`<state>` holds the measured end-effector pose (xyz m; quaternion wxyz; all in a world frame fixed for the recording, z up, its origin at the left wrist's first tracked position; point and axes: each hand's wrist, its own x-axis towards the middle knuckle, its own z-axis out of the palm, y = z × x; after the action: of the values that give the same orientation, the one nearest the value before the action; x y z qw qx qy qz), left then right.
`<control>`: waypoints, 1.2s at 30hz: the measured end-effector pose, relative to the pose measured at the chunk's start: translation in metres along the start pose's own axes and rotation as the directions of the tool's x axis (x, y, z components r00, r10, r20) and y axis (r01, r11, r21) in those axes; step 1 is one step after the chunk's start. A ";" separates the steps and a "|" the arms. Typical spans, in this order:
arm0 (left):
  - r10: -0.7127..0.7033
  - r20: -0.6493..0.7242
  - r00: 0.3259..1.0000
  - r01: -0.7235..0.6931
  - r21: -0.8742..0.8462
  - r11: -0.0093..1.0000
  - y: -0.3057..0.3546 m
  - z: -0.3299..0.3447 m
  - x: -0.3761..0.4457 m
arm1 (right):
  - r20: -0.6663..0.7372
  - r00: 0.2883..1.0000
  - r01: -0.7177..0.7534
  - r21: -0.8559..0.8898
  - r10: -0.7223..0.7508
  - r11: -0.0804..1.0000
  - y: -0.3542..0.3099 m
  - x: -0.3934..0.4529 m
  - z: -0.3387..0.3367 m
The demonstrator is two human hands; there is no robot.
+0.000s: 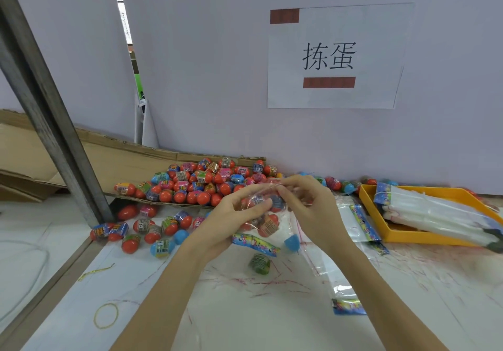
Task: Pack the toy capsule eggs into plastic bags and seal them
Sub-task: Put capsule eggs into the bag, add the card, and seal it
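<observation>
Your left hand (231,214) and right hand (307,206) meet above the worktop (245,318), both gripping one clear plastic bag (268,214). The left fingers curl round its side from below; the right thumb and fingers pinch the film near its upper edge. The bag hangs with its long axis roughly upright, its colourful printed header strip (255,241) at the bottom, lying almost level and pointing down to the right. Inside it you can see several capsule eggs (268,227), red with printed wrappers; how each one points is hard to tell through the film.

A blue egg (291,243) sits just below your right hand, and a green-wrapped egg (259,263) lies on the worktop beneath the bag. The main heap of eggs (201,182) rests on a cardboard sheet (119,160) behind your left hand, with loose eggs (141,231) scattered in front of it. Empty bags (359,225) lie flat to the right, beside an orange tray (408,237) holding a stack of bags (435,212). A yellow rubber band (106,315) lies near the left edge.
</observation>
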<state>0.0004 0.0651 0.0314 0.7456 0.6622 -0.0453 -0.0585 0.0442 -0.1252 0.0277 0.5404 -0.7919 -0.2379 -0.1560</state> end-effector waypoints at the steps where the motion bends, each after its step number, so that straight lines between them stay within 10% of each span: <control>1: 0.005 0.010 1.000 -0.005 0.007 1.000 -0.001 0.000 0.000 | -0.008 1.000 0.008 0.004 -0.008 1.000 0.001 0.000 -0.001; 8: 0.011 -0.011 1.000 -0.011 0.025 1.000 -0.008 -0.002 0.005 | 0.071 0.991 0.129 -0.200 -0.117 0.971 0.006 -0.002 0.002; 36: 0.125 -0.069 0.990 -0.123 0.032 0.992 -0.011 0.002 0.006 | 0.013 0.997 0.080 0.037 -0.081 0.996 0.005 -0.001 -0.003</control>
<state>0.0058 0.0608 0.0205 0.7397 0.6701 -0.0605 0.0122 0.0464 -0.1297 0.0241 0.5463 -0.7728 -0.2763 -0.1677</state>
